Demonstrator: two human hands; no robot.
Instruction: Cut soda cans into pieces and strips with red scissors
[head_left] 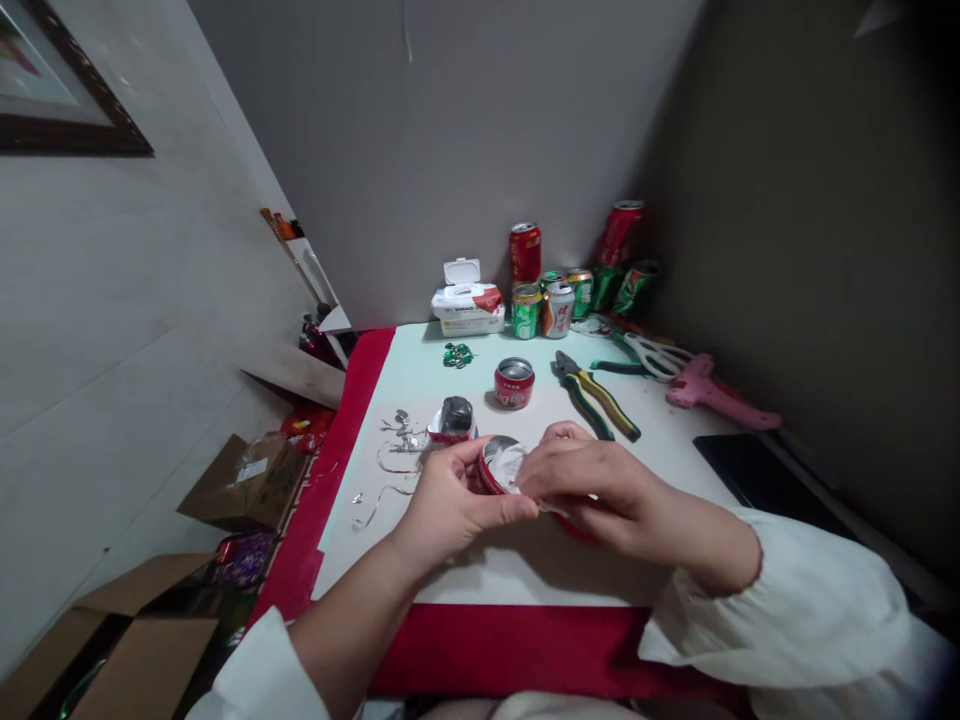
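Note:
My left hand (pixel 442 505) is wrapped round a short cut-down red can (pixel 487 452), its open top tilted up. Fingers of my right hand (pixel 604 485) are closed at the can's mouth, pinching a crumpled white wipe (pixel 508 463) that lies partly inside. Just behind sits another cut red can (pixel 514 385), upright and open at the top. To its left is a red can piece (pixel 452 425) with a dark grey lump on it. A bit of red shows beneath my right hand, mostly hidden.
Metal scraps (pixel 406 438) and thin curled strips lie at left, green bits (pixel 457 355) farther back. Pliers (pixel 596 395), a pink glue gun (pixel 721 395) and a black phone-like slab (pixel 765 478) lie right. A wipes pack (pixel 469 310) and several drink cans (pixel 526 312) stand behind.

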